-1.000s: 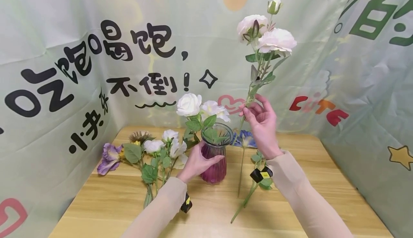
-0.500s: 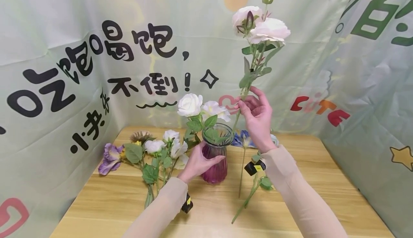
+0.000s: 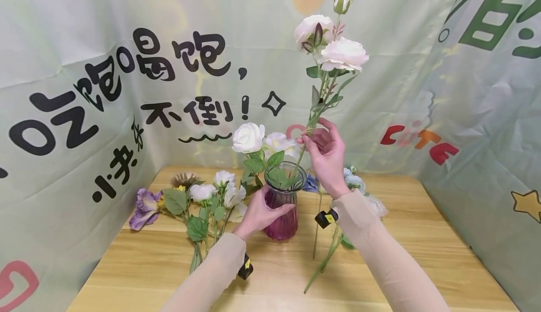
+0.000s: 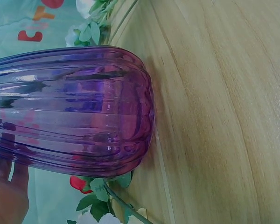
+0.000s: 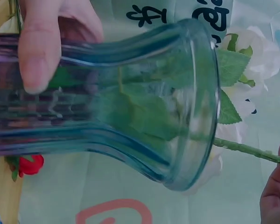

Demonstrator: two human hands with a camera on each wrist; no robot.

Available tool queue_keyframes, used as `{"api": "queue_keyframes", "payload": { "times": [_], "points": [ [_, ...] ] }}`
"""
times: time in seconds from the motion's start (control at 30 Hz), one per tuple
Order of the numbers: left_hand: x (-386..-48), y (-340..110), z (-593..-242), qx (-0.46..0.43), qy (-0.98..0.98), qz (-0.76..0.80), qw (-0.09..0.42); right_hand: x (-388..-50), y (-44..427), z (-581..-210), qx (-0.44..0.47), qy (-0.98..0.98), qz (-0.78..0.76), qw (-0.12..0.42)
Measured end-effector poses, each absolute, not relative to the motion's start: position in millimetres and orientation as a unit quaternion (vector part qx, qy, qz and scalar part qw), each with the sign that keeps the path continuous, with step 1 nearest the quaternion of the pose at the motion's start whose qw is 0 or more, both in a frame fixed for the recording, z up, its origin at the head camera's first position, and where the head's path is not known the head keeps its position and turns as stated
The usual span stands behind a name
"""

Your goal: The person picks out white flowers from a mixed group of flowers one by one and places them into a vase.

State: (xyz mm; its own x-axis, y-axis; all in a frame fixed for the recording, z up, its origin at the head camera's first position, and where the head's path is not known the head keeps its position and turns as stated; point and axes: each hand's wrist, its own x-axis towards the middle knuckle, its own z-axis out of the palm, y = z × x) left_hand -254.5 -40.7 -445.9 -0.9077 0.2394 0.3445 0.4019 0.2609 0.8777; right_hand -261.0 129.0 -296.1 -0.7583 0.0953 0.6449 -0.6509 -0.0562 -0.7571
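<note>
A ribbed glass vase, clear at the neck and purple-pink below, stands upright on the wooden table. My left hand grips its side, thumb across the front. Between the thumb and fingertips of my right hand is the stem of a tall spray of pale pink artificial roses with a bud on top. In the right wrist view the green stem slants to the vase's rim and shows through the glass. A white rose and a white ruffled flower appear at the vase's left rim; whether they stand in it is unclear.
Left on the table lie a purple flower, white flowers and a brown one. To the right are a blue flower, a pale blue one and green stems. Printed cloth walls surround the table.
My right hand has moved left with the rose spray, rising slightly and then lowering, so its stem has come to the vase's mouth. My left hand and the vase have stayed put.
</note>
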Motion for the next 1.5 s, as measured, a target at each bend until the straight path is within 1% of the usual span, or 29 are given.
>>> {"api": "queue_keyframes", "payload": {
  "times": [0.3, 0.37, 0.67, 0.97, 1.2, 1.5],
  "points": [
    [-253, -41, -445, -0.206, -0.792, -0.570, 0.065, -264, 129, -287, 0.220, -0.621, 0.691, 0.297],
    [-253, -41, -445, -0.204, -0.793, -0.571, 0.063, -264, 129, -288, 0.220, -0.625, 0.689, 0.295],
    [-252, -39, -445, -0.203, -0.793, -0.570, 0.070, -269, 129, -315, 0.205, -0.675, 0.660, 0.258],
    [-254, -38, -449, -0.210, -0.784, -0.579, 0.072, -266, 134, -334, 0.203, -0.717, 0.621, 0.241],
    [-253, -38, -448, -0.204, -0.780, -0.588, 0.063, -258, 150, -350, 0.228, -0.747, 0.593, 0.195],
    [-253, -38, -447, -0.203, -0.779, -0.589, 0.068, -258, 164, -372, 0.185, -0.732, 0.631, 0.179]
  ]
}}
